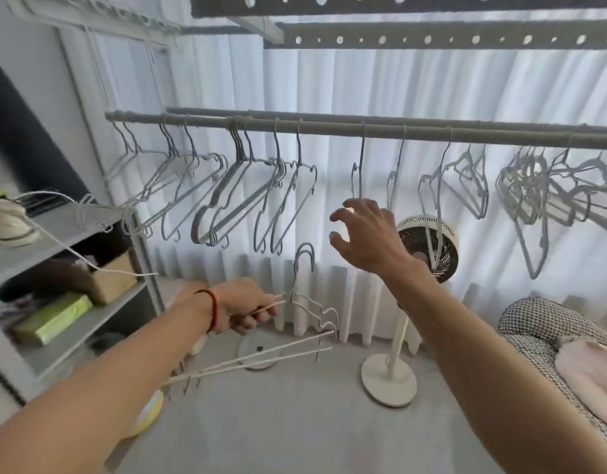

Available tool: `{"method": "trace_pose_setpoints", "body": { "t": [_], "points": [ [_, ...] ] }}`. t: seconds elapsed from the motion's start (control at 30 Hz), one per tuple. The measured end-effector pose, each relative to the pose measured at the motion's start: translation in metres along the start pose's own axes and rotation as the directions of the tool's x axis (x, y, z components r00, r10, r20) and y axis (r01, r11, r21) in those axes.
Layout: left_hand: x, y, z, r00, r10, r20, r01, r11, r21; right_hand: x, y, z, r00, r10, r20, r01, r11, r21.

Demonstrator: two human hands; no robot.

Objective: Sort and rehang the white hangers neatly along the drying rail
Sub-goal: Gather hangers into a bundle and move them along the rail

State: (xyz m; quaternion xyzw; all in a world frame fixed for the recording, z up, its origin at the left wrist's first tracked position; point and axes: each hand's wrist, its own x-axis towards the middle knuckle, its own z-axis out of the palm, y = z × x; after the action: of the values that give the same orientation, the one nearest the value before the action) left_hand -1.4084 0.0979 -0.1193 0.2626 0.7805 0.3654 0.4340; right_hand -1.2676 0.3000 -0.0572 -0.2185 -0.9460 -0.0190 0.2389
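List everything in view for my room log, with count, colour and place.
hangers on rail: many, white, bunched and single along the rail
held hangers: a few, white, in left hand
rail: one, grey, across the middle
fan: one, cream, standing by the curtain
curtain: white, behind the rail
shelf unit: one, grey, left
left hand: gripping hangers
right hand: open, reaching toward the rail
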Motion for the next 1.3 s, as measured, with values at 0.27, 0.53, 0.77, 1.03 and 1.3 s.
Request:
{"method": "trace_pose_setpoints", "body": {
  "t": [0.27,0.53,0.77,1.03,1.3],
  "points": [
    [0.011,0.082,0.015,0.982,0.160,-0.100,-0.186,0.909,-0.374,0.026,0.010,0.008,0.965,0.186,0.186,-0.136,0.959,-0.249],
    [0.031,0.190,-0.010,0.941,0.254,-0.224,-0.327,0.853,-0.407,0.013,0.033,-0.005,0.992,0.120,0.044,-0.116,0.990,-0.076],
    [0.061,0.239,-0.031,0.928,0.260,-0.267,-0.352,0.847,-0.398,0.012,0.033,-0.018,0.980,0.167,0.106,-0.169,0.986,0.011],
    [0.098,0.226,-0.023,0.957,0.199,-0.210,-0.271,0.871,-0.409,0.020,0.037,0.003,0.963,0.185,0.197,-0.224,0.955,0.195],
    [0.094,0.204,-0.022,0.923,0.254,-0.289,-0.327,0.913,-0.244,0.017,0.038,0.007,0.984,0.086,0.158,-0.116,0.976,0.187]
  ]
}}
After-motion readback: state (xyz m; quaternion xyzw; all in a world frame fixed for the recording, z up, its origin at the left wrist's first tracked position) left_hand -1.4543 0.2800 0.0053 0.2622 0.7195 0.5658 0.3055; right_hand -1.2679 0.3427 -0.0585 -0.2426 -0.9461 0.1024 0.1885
